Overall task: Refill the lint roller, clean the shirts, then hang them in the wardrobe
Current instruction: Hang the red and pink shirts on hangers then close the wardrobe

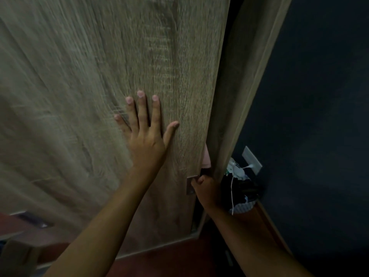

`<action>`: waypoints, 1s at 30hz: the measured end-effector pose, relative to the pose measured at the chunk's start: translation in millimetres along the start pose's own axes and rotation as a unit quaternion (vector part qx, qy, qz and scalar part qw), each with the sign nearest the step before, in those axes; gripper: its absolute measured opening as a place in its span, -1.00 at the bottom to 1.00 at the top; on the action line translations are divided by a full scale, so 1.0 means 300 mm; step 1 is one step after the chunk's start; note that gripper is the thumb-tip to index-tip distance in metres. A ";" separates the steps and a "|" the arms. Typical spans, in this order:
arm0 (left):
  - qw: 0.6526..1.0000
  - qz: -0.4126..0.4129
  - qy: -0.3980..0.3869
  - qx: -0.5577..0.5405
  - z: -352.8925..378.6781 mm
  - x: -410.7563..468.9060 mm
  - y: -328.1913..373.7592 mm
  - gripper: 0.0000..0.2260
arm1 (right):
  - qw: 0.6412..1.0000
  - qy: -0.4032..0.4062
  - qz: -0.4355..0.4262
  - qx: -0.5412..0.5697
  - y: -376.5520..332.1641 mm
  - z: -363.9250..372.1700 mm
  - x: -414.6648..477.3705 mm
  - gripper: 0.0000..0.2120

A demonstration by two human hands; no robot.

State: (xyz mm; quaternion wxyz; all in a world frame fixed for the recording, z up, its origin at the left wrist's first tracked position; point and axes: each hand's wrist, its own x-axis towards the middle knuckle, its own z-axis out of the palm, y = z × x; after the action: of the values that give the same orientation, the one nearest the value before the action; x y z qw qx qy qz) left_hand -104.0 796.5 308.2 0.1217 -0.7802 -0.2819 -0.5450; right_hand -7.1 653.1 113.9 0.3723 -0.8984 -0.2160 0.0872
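— How is the tall grey-brown wood-grain wardrobe door [85,72] held?
— The left hand [146,136] is laid flat on it, fingers spread; its upright right edge is gripped by the curled right hand [205,188].
— The shirt?
— A pink cloth [206,158] is seen in the gap just above that hand.

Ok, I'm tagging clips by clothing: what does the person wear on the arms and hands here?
Nothing visible. The left hand and right hand are bare: no gloves, rings, watch or bracelet. Both forearms are bare as far as the frame shows, no sleeve in view. Dim, blurred picture, so small marks cannot be told.
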 end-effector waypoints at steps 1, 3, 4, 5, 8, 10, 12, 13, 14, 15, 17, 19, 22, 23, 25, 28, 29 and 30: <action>1.000 0.000 -0.002 -0.003 0.004 0.000 0.015 -0.30 | 1.000 -0.001 0.001 0.000 0.005 -0.010 0.003 -0.64; 1.000 0.002 0.002 -0.009 0.010 -0.001 0.040 -0.31 | 1.000 -0.001 -0.001 -0.006 0.012 -0.035 0.005 -0.56; 1.000 0.004 0.001 -0.012 0.013 -0.002 0.052 -0.31 | 1.000 -0.002 -0.003 -0.005 0.016 -0.047 0.007 -0.53; 1.000 0.006 -0.002 -0.014 0.016 -0.002 0.064 -0.31 | 1.000 -0.003 -0.004 -0.005 0.018 -0.064 0.008 -0.51; 1.000 0.009 -0.011 -0.014 0.023 0.001 0.096 -0.32 | 1.000 -0.002 0.000 -0.013 0.025 -0.100 0.014 -0.49; 1.000 0.008 -0.014 -0.011 0.028 0.002 0.116 -0.32 | 1.000 -0.001 0.000 -0.026 0.030 -0.115 0.020 -0.50; 1.000 0.010 -0.014 -0.010 0.035 0.001 0.133 -0.33 | 0.999 -0.002 -0.004 -0.033 0.036 -0.129 0.025 -0.50; 1.000 0.011 -0.014 -0.012 0.038 0.001 0.141 -0.33 | 0.999 -0.001 -0.006 -0.034 0.039 -0.138 0.028 -0.49; 1.000 0.012 -0.014 -0.013 0.041 0.001 0.147 -0.33 | 0.999 -0.002 -0.008 -0.035 0.042 -0.144 0.031 -0.49; 1.000 0.013 -0.013 -0.011 0.044 0.001 0.152 -0.33 | 0.999 -0.003 -0.012 -0.039 0.043 -0.152 0.033 -0.49; 1.000 0.013 -0.014 -0.008 0.049 0.003 0.164 -0.33 | 0.999 -0.003 -0.016 -0.041 0.051 -0.160 0.040 -0.48; 1.000 0.013 -0.016 -0.004 0.052 0.003 0.172 -0.33 | 0.999 -0.006 -0.012 -0.036 0.061 -0.159 0.050 -0.48; 1.000 0.015 -0.019 -0.008 0.053 0.002 0.184 -0.34 | 1.000 0.000 -0.011 -0.022 0.083 -0.153 0.066 -0.48; 1.000 0.016 -0.019 -0.008 0.053 0.004 0.189 -0.34 | 1.000 0.002 -0.015 -0.019 0.085 -0.156 0.066 -0.48; 1.000 0.016 -0.022 -0.008 0.050 0.004 0.200 -0.34 | 0.999 0.000 -0.023 -0.023 0.090 -0.163 0.070 -0.49; 0.999 0.014 -0.035 -0.012 0.043 0.003 0.209 -0.35 | 0.999 -0.004 -0.025 -0.034 0.098 -0.172 0.073 -0.50; 0.999 0.011 -0.044 -0.011 0.038 0.000 0.210 -0.36 | 0.999 -0.003 -0.022 -0.033 0.095 -0.179 0.070 -0.50; 0.999 0.011 -0.047 -0.018 0.038 -0.005 0.207 -0.36 | 0.999 0.003 -0.018 -0.028 0.101 -0.177 0.075 -0.50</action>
State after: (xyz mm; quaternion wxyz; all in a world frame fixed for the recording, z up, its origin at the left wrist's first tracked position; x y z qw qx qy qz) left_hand -59.8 751.4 309.9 0.1000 -0.8099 -0.2688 -0.5117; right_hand 39.7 610.9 130.1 0.3490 -0.9047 -0.2336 0.0717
